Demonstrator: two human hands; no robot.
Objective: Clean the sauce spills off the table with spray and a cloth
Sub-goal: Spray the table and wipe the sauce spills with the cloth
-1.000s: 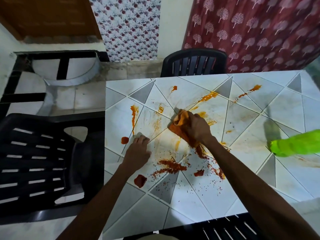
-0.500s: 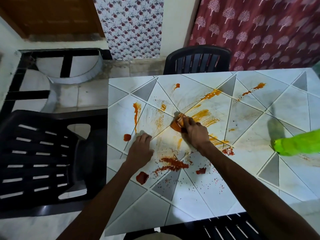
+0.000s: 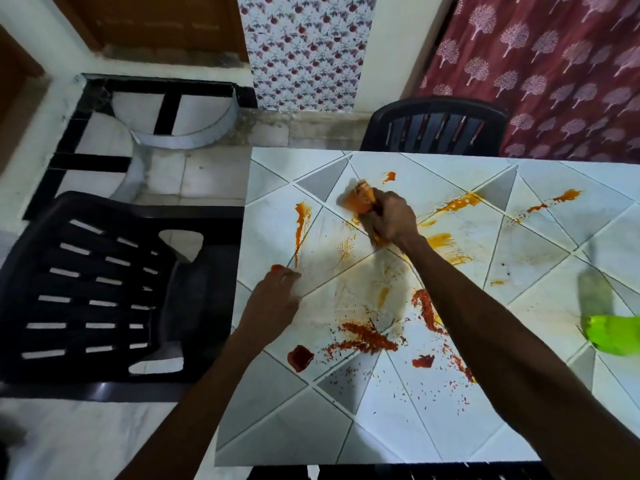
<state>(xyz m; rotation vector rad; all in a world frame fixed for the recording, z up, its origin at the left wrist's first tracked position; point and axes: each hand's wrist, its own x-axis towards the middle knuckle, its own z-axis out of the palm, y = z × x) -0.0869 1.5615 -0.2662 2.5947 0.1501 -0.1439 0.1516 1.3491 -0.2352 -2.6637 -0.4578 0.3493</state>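
Cloth (image 3: 358,200), bunched in the right grip (image 3: 391,220), had swept from mid-table toward the far left corner, thinning the orange streaks (image 3: 446,249). Flat and holding nothing, the left grip (image 3: 273,299) stayed by the left edge of the table (image 3: 381,427). Nearer, the red sauce spills (image 3: 367,337) remained, so more passes were likely needed.

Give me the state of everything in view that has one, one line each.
Cloth: bunched, stained orange, pressed on the table.
Right hand: grips the cloth.
Left hand: rests on the table, holding nothing.
Table: smeared with orange and red sauce, not yet clean.
Spray bottle: on the table, untouched, partly out of frame.
Chair: unoccupied, beside the table.
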